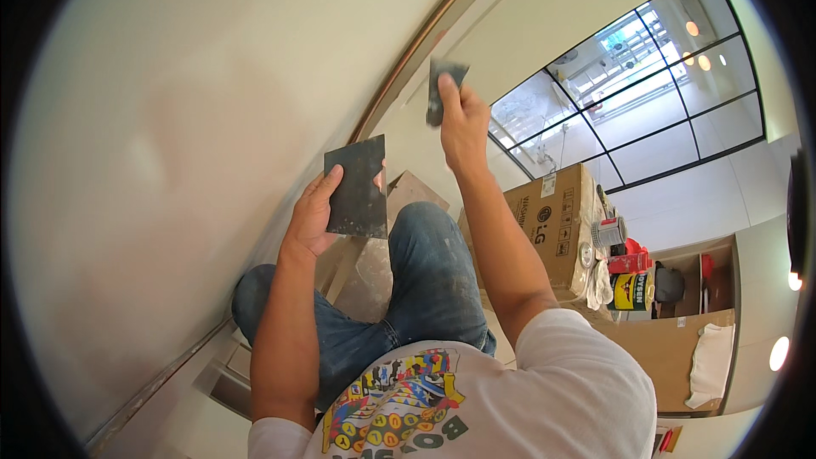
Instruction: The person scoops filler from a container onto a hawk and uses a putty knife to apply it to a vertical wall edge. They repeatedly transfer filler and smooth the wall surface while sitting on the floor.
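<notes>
My left hand (308,214) grips a dark grey rectangular plate (362,197), flat and flecked with pale spots. Its thumb lies on the face of the plate and fingertips show at the far edge. Higher up and to the right, my right hand (465,129) is closed round a smaller dark flat piece (434,104), thumb pressed on it. Motion blurs this piece, so its exact kind cannot be made out. The two pieces are apart. To the left of both hands rises a pale wall (195,144) with faint pinkish patches.
Beyond my jeans-clad knees (429,263) stands a large cardboard box (544,225) on the right. Paint cans (629,291) and red items crowd beside it. A black-framed gridded window (637,85) fills the upper right. A brownish trim strip (416,47) edges the wall.
</notes>
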Demonstrator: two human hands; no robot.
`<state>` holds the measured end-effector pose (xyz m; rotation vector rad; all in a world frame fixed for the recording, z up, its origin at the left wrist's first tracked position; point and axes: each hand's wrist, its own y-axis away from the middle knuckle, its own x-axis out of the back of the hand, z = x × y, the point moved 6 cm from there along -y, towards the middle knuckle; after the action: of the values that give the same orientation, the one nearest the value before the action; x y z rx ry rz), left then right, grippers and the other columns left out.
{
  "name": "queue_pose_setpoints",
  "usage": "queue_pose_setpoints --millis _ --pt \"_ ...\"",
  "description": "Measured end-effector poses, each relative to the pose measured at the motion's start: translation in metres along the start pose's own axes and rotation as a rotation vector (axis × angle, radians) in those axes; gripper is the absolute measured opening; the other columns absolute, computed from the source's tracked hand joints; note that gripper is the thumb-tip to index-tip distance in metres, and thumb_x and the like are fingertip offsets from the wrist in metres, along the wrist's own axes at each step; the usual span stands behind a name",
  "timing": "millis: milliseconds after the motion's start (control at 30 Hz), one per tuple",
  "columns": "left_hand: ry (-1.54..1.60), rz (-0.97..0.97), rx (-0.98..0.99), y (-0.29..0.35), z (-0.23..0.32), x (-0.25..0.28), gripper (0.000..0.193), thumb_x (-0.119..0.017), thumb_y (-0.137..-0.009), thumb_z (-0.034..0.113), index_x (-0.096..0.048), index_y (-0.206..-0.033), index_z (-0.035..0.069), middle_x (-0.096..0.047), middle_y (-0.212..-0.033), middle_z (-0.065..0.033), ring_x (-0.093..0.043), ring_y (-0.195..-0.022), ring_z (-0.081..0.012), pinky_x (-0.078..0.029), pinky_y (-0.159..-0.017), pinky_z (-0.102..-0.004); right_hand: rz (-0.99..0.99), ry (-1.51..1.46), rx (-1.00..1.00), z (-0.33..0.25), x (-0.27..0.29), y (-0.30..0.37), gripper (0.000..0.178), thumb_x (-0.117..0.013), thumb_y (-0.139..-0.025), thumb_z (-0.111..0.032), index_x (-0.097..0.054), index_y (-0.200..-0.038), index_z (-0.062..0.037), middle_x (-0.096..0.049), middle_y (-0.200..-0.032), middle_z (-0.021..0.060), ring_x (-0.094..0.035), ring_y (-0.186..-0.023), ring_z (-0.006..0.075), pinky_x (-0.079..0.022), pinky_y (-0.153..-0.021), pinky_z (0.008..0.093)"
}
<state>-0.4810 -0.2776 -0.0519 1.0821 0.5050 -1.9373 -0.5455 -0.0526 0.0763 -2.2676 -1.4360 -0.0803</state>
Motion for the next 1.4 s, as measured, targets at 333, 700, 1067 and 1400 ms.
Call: queue_pose_setpoints --millis 333,700,1067,1400 --pt "-0.025 0.074 0.026 -0.001 -0.004 0.013 0.051 -0.055 -0.113 0.036 -0.061 -0.143 -0.005 -0.072 -0.131 -0.0136 -0.072 -0.110 -0.0187 -0.060 -0.097 -0.0345 0.226 -0.055 0.140 -0.031 -0.025 -0.047 0.048 -0.066 -0.108 -0.029 -0.061 -0.070 0.0007 -0.053 -0.062 -0.0003 -0.046 -0.060 0.0089 -0.040 -0.054 0.0322" --pt "-0.072 0.081 0.039 0.003 0.001 0.012 0.049 -0.054 -0.114 0.035 -0.063 -0.140 -0.005 -0.073 -0.126 -0.0128 -0.073 -0.107 -0.0184 -0.060 -0.095 -0.0340 0.220 -0.051 0.035 0.018 -0.043 -0.022 0.043 -0.065 -0.108 -0.025 -0.061 -0.072 -0.0010 -0.058 -0.064 0.0019 -0.053 -0.054 0.0098 -0.044 -0.049 0.0308" --pt "-0.069 0.096 0.024 0.004 0.002 0.016 0.047 -0.052 -0.114 0.033 -0.065 -0.137 -0.006 -0.074 -0.122 -0.0124 -0.072 -0.106 -0.0183 -0.059 -0.095 -0.0340 0.231 0.087 -0.018 0.070 -0.063 0.009 0.046 -0.066 -0.107 -0.027 -0.062 -0.071 0.0019 -0.055 -0.059 0.0041 -0.051 -0.057 0.0120 -0.043 -0.054 0.0358" --pt "-0.047 0.175 0.023 0.003 -0.001 0.027 0.043 -0.055 -0.113 0.034 -0.069 -0.129 -0.004 -0.076 -0.114 -0.0114 -0.074 -0.100 -0.0191 -0.060 -0.093 -0.0337 0.158 0.287 -0.123 0.115 -0.074 0.038 0.048 -0.063 -0.107 -0.031 -0.066 -0.073 0.0040 -0.064 -0.062 0.0119 -0.063 -0.055 0.0212 -0.049 -0.057 0.0393"
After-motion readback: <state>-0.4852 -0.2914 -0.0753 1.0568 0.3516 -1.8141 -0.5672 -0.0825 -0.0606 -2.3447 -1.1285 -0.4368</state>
